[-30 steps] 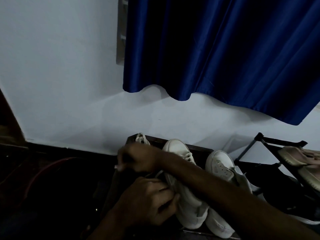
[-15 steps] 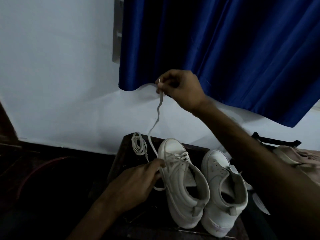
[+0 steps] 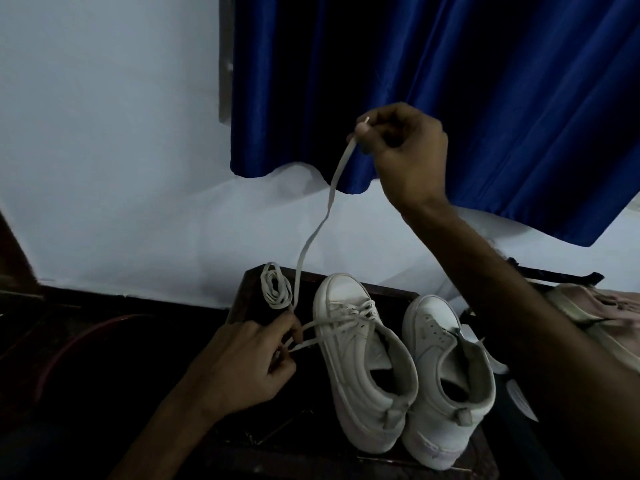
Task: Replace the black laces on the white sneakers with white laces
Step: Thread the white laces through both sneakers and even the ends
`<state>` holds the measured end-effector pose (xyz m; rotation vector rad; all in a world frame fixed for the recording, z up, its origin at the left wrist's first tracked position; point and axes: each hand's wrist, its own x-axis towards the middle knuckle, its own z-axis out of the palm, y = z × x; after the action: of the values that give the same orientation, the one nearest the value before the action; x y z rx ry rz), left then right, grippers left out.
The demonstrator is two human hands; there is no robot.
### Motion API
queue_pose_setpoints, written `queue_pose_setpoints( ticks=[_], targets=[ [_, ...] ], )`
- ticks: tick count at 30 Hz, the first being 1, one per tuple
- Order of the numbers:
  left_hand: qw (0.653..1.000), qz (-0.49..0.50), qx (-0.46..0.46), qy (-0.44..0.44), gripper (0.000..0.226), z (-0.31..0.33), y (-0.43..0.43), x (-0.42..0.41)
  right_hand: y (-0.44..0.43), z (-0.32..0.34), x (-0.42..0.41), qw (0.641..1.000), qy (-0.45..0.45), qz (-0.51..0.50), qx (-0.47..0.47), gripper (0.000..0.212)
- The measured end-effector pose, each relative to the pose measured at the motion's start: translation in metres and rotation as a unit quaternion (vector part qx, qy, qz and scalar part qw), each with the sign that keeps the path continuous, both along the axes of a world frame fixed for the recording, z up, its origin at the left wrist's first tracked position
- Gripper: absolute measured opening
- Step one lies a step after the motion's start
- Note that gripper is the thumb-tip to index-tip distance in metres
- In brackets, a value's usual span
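Now the step in hand looks to be drawing a white lace through the eyelets of the laced sneaker, which stands toe to the wall on a dark bench. The right hand is raised well above that sneaker's toe, thumb and forefinger pinching the lace just below its tip, the other fingers curled; the left hand sits just beside the sneaker, on the side away from its mate, fingers curled and pinching the strands where they leave the eyelets; between the two hands the lace hangs in a soft bend, so it is not taut. To do this well, I judge that the right hand should pull in line with the eyelet rather than across it, while the left hand holds the shoe-side strands firm so the crossings over the tongue neither bunch nor slip; the lace is flat, so it wants keeping untwisted as it runs; the two ends should be matched for length before the next crossing. A coiled spare lace lies on the bench near the laced sneaker's toe, presumably meant for the second sneaker, which stands close against the laced one and shows no lace that I can make out; no black lace is visible; a blue curtain hangs high above the sneaker.
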<state>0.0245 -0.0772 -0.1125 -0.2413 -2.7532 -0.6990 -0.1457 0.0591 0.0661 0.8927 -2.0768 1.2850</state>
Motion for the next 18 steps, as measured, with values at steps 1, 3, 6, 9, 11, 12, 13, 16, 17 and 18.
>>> queue_pose_setpoints(
  ticks=[1,3,6,9,11,12,13,16,17,18],
  targets=[
    [1.000,-0.008,0.023,-0.019,0.017,0.002,-0.001,0.001,0.002,0.003,0.001,1.000,0.011,-0.006,-0.010,0.012],
    [0.996,-0.026,0.067,-0.049,0.008,0.007,-0.004,0.003,0.008,0.013,-0.002,0.997,0.034,-0.026,-0.064,0.011],
    [0.995,-0.037,0.060,-0.070,0.023,0.005,-0.012,0.006,0.020,0.036,-0.014,0.984,0.034,-0.042,-0.170,0.009],
    [0.997,-0.030,0.004,-0.077,0.045,-0.002,-0.014,0.005,0.025,0.050,-0.023,0.983,0.010,-0.021,-0.185,0.009],
    [0.998,-0.008,-0.045,-0.052,0.047,-0.005,-0.014,0.003,0.020,0.050,-0.022,0.986,-0.015,0.015,-0.166,0.012],
    [0.996,0.004,-0.085,-0.025,0.045,-0.004,-0.013,0.001,0.017,0.047,-0.017,0.987,-0.030,0.038,-0.154,0.012],
    [0.992,0.017,-0.123,0.013,0.044,-0.004,-0.013,-0.001,0.014,0.042,-0.011,0.987,-0.052,0.064,-0.138,0.011],
    [0.980,0.055,-0.141,0.132,0.040,0.002,-0.007,-0.006,0.005,0.019,0.014,0.983,-0.127,0.127,-0.044,0.009],
    [0.977,0.052,-0.126,0.167,0.038,0.002,-0.005,-0.009,0.003,0.010,0.022,0.979,-0.147,0.142,-0.012,0.009],
    [0.972,0.048,-0.110,0.200,0.037,0.003,-0.002,-0.011,0.003,0.002,0.030,0.975,-0.159,0.156,0.016,0.008]
  ],
)
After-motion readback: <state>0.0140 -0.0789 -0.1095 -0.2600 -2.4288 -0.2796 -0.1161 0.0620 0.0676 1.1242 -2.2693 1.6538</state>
